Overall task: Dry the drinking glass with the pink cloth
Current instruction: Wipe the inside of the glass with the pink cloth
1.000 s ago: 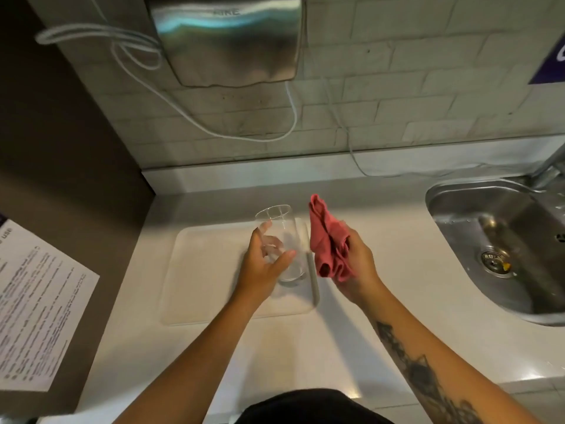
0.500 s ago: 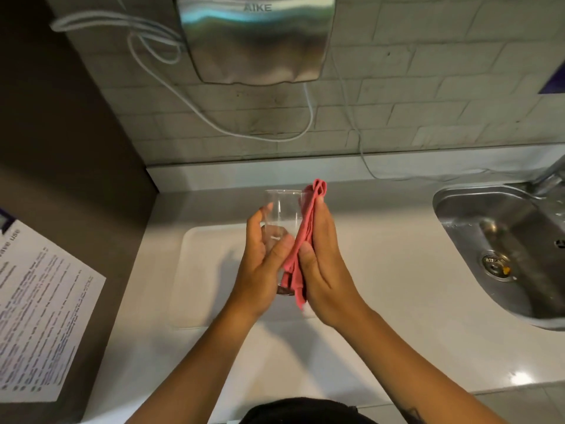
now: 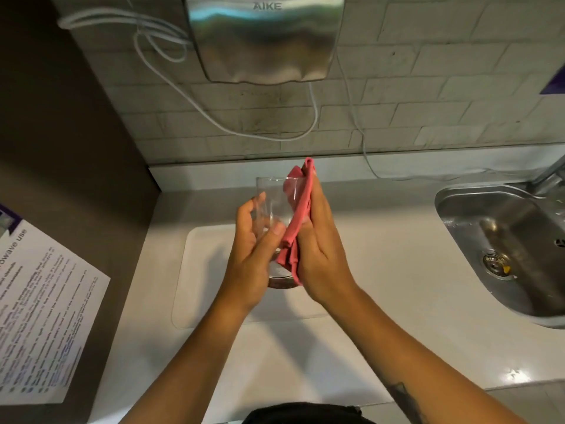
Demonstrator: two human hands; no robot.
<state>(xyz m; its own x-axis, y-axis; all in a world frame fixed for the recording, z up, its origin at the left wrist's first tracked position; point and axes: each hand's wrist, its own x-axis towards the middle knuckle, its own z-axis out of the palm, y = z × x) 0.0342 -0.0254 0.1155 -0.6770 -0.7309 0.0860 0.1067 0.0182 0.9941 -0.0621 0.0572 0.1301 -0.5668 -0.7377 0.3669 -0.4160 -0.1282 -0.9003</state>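
Observation:
A clear drinking glass point(image 3: 275, 203) is held upright in the air above the counter, its rim away from me. My left hand point(image 3: 253, 258) grips its left side, thumb across the front. The pink cloth point(image 3: 298, 221) lies pressed flat against the glass's right side under my right hand point(image 3: 321, 255), whose fingers point up along it. A fold of cloth sticks up past the rim. The glass's base shows between my two palms.
A pale mat point(image 3: 208, 270) lies on the white counter point(image 3: 382, 270) under my hands. A steel sink point(image 3: 504, 255) is at the right. A metal hand dryer point(image 3: 263, 38) with loose cables hangs on the tiled wall. A printed notice point(image 3: 39, 316) is at the left.
My left hand lifted the glass off the mat. My right hand brought the pink cloth in from the right and pressed it against the glass's side; both have since risen slightly.

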